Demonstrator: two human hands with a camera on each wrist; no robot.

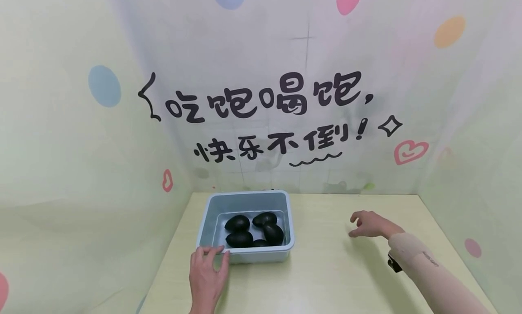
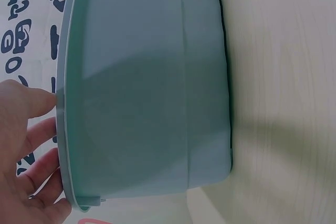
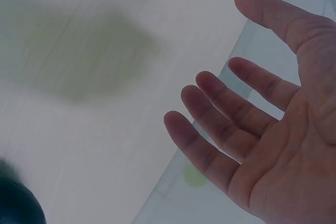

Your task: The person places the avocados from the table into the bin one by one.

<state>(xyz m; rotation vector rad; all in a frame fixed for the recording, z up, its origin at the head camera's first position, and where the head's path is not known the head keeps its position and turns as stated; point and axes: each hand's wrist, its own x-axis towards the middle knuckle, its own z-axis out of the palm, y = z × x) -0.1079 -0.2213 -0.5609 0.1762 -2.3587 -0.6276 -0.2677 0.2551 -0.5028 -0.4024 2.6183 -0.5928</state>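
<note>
A pale blue-grey plastic bin (image 1: 244, 256) stands on the table, with several glossy black egg-shaped things (image 1: 239, 239) that look like avocados lying on its floor. My left hand (image 1: 207, 275) is at the bin's front left corner. Its fingertips rest on the rim (image 2: 63, 129), as the left wrist view shows up close. Over the right side of the table, my right hand (image 1: 369, 224) hovers apart from the bin and holds nothing. In the right wrist view its fingers (image 3: 210, 156) are spread and slightly bent, palm in sight.
The pale wooden table (image 1: 318, 277) meets fabric walls behind and at both sides, the back one bearing black lettering (image 1: 285, 96). A dark round shape (image 3: 18, 205) of unclear kind shows in the right wrist view's lower left corner.
</note>
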